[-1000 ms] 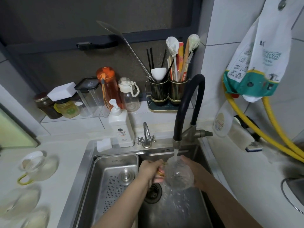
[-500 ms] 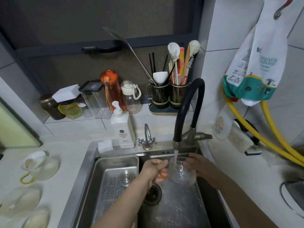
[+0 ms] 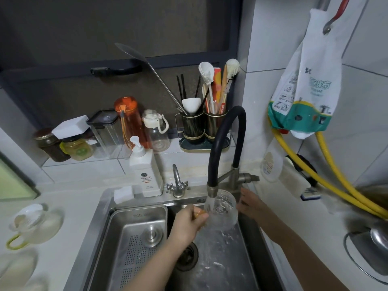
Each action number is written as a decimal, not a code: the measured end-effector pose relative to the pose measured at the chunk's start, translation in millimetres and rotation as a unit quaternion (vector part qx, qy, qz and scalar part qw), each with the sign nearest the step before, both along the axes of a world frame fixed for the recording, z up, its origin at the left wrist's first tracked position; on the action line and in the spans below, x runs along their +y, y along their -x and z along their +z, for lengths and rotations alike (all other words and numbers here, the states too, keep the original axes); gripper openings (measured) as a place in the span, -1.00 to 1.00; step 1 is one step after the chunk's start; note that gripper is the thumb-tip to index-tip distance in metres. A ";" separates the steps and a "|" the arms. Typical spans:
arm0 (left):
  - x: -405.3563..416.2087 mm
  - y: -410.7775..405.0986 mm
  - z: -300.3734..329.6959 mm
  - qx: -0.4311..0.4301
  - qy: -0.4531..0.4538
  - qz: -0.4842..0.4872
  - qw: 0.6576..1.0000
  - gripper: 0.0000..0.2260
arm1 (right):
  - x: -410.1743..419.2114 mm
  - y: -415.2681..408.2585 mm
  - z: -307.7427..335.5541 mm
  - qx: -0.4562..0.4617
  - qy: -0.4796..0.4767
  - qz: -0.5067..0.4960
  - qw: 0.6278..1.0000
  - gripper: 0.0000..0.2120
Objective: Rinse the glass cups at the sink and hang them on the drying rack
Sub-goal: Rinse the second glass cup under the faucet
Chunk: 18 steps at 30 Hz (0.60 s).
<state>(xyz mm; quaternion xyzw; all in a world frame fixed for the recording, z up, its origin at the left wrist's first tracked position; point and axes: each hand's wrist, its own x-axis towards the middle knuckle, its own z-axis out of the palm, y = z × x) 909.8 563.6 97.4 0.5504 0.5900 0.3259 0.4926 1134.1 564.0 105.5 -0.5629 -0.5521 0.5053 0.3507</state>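
A clear glass cup (image 3: 223,213) with an orange handle sits upright under the running black faucet (image 3: 222,143), over the steel sink (image 3: 100,223). My left hand (image 3: 186,225) grips the cup by its handle. My right hand (image 3: 249,204) is just to the right of the cup with fingers spread and relaxed, near the faucet base; whether it touches the glass is unclear. Water streams into the cup and splashes down to the drain (image 3: 188,257). Another glass cup (image 3: 31,225) with a yellow-green handle lies on the left counter, with blurred glass cups (image 3: 16,267) below it.
A perforated steel tray (image 3: 136,244) fills the sink's left half. A soap pump bottle (image 3: 146,171), a small tap (image 3: 177,183) and a white sponge (image 3: 123,194) stand behind it. Jars, bottles and a utensil holder (image 3: 203,127) line the ledge. Yellow hoses (image 3: 327,183) cross the right counter.
The cup has turned from tilted to upright and risen close under the spout. My right hand has come off the cup and moved toward the faucet base.
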 end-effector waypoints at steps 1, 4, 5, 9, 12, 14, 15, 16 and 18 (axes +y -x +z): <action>-1.2 1.9 -1.1 -0.007 -0.006 0.009 1.000 -0.82 | 2.6 -2.1 1.4 0.004 0.003 -0.023 1.000 -0.65; -4.2 7.6 -5.6 0.004 -0.021 0.017 1.000 -0.82 | 18.5 -13.2 -2.1 -0.041 0.007 -0.096 0.994 -0.39; -5.5 8.8 -5.9 0.012 -0.028 0.017 0.999 -0.84 | 25.6 -18.8 -4.5 -0.067 0.004 -0.106 0.992 -0.27; -11.5 9.5 -6.8 0.014 -0.043 0.024 0.999 -0.86 | 90.2 -63.4 -74.1 -0.115 -0.026 -0.135 0.984 -0.10; -16.6 7.7 -3.4 0.035 -0.052 0.026 0.998 -0.86 | 88.1 -39.3 -30.2 -0.106 0.010 -0.143 0.984 -0.39; -17.9 6.9 -1.7 0.053 -0.056 0.034 0.996 -0.86 | 92.7 -35.6 -30.7 -0.121 0.003 -0.146 0.982 -0.63; -18.3 6.2 0.3 0.065 -0.056 0.037 0.996 -0.86 | 93.8 -35.6 -30.3 -0.124 0.000 -0.151 0.981 -0.67; -18.1 5.8 1.0 0.074 -0.049 0.042 0.995 -0.86 | 93.9 -35.2 -30.7 -0.118 -0.006 -0.155 0.981 -0.68; -18.3 4.0 1.7 0.069 -0.032 0.048 0.996 -0.86 | 91.0 -34.1 -32.4 -0.117 -0.025 -0.153 0.981 -0.68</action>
